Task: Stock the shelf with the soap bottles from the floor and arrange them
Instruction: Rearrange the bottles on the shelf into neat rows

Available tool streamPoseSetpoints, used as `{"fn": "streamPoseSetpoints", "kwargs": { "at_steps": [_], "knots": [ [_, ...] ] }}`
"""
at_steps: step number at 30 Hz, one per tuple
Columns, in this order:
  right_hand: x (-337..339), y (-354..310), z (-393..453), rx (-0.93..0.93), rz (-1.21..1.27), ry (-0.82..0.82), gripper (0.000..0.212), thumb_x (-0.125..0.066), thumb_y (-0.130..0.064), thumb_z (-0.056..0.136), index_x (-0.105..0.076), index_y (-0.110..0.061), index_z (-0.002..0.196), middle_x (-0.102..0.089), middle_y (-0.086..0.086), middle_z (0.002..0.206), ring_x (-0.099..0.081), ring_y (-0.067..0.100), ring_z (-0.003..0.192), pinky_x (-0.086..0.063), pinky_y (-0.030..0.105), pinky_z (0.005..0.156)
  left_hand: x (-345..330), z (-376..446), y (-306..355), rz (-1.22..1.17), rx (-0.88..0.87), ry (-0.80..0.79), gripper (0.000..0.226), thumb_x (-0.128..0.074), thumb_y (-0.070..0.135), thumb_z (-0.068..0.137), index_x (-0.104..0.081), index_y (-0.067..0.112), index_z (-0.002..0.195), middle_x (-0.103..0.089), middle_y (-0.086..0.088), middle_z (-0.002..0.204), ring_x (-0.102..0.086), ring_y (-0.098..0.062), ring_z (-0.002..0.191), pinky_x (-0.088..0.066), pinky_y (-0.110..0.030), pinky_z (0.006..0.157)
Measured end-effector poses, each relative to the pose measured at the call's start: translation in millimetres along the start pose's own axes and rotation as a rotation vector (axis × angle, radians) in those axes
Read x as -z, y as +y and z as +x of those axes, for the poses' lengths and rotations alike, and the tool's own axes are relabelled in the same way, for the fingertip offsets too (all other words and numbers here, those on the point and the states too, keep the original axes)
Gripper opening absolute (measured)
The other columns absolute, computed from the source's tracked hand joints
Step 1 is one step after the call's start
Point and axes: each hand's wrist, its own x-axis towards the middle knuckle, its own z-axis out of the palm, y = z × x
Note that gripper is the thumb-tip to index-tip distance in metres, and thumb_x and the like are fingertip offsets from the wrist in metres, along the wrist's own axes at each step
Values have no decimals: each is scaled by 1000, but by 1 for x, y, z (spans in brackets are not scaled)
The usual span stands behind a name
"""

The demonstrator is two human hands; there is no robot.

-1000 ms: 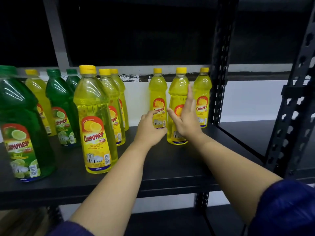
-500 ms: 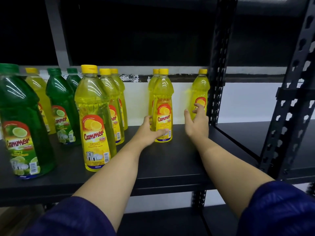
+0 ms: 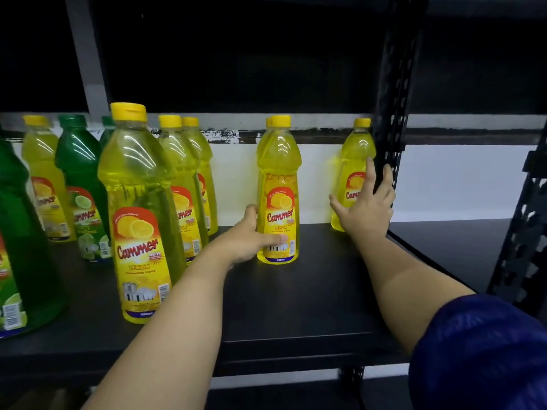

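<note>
**Two upright bottles in hand**

Your left hand (image 3: 248, 235) grips the center bottle (image 3: 278, 196) low on its body; your right hand (image 3: 365, 207) presses spread fingers against the right bottle (image 3: 353, 164). Both stand upright, caps up, labels facing you, on the shelf (image 3: 310, 291).

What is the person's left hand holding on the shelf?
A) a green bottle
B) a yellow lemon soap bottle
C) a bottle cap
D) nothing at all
B: the left hand curls round the lower part of the yellow lemon soap bottle standing upright in the middle of the shelf, thumb across its label.
</note>
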Motion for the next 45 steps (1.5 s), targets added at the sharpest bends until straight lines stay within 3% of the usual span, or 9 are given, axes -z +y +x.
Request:
{"fn": "streamPoseSetpoints", "kwargs": {
  "at_steps": [7,11,15,19,27,33,36,41,45],
  "knots": [
    [-9,4,15,96,176,-96,112,-78,-43,89,3,-39,166,-6,12,172,-41,48,142,-51,58,100,-3,2,-4,-58,-1,32,74,-83,22,86,-33,30,140,-65,8,122,-66,-13,108,-55,-34,90],
    [-5,5,15,105,182,-71,116,-75,-35,83,7,-39,165,-23,16,164,-49,50,127,-51,56,92,-4,-2,-2,-79,-12,55,78,-82,17,86,-32,28,144,-65,2,129,-66,-13,107,-55,-34,90],
    [5,1,7,158,172,-47,119,-72,-47,78,9,-38,165,-36,16,150,-53,44,116,-55,56,84,-3,-9,3,-60,-141,200,108,-85,15,83,-11,45,156,-51,13,128,-60,1,99,-54,-29,80],
    [10,-6,1,164,259,-38,107,-66,-50,89,9,-39,165,-41,17,145,-54,42,116,-53,53,89,-14,-14,7,-4,-312,251,112,-82,24,88,1,61,153,-49,16,143,-61,-9,120,-55,-45,100],
    [32,-21,-22,134,194,-44,108,-66,-44,91,15,-40,162,-40,20,139,-54,45,111,-53,54,87,-20,-24,9,13,-305,279,108,-82,29,87,-4,54,157,-51,10,147,-58,-15,128,-52,-48,105],
    [78,-37,-62,152,240,-23,106,-66,-42,92,12,-36,164,-41,18,137,-51,39,116,-54,53,91,-33,-65,23,103,-105,286,132,-85,51,75,15,41,159,-32,-2,162,-43,-25,143,-39,-46,116],
    [101,-53,-88,146,236,-21,106,-64,-44,91,14,-38,163,-39,19,141,-52,40,117,-55,54,91,-37,-117,22,237,-59,287,108,-81,41,85,-10,25,163,-37,-4,159,-42,-24,142,-37,-37,112],
    [133,-89,-128,169,275,-19,106,-66,-43,91,12,-39,163,-42,14,133,-54,36,109,-54,46,81,-18,-205,0,261,-402,592,42,-75,30,88,-60,26,127,-63,11,111,-59,-5,102,-56,-33,85],
    [139,-126,-153,188,303,-37,106,-65,-46,91,12,-39,164,-43,11,129,-55,33,105,-56,45,76,24,-218,-4,415,-437,1003,69,-79,37,82,-47,11,137,-54,-6,125,-50,-23,114,-46,-40,96]
  ]
}}
